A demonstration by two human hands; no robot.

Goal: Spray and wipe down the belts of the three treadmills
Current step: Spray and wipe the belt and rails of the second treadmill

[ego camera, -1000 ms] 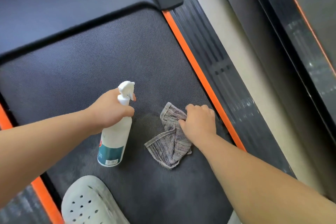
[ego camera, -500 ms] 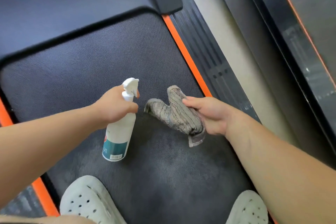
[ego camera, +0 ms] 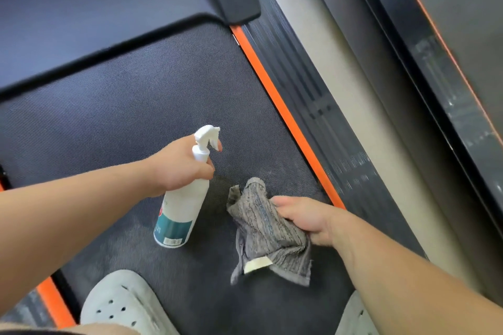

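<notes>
Rag (ego camera: 268, 234) has drawn back; open belt (ego camera: 136, 106) lies ahead.

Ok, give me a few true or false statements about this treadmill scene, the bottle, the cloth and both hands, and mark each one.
1. The left hand holds the white spray bottle by its neck. True.
2. The grey striped cloth lies spread flat with no hand on it. False: the right hand grips it, bunched up.
3. The strip along the right edge of the treadmill belt is blue. False: it is orange.
4. A pale perforated clog shows at the bottom left of the view. True.
</notes>
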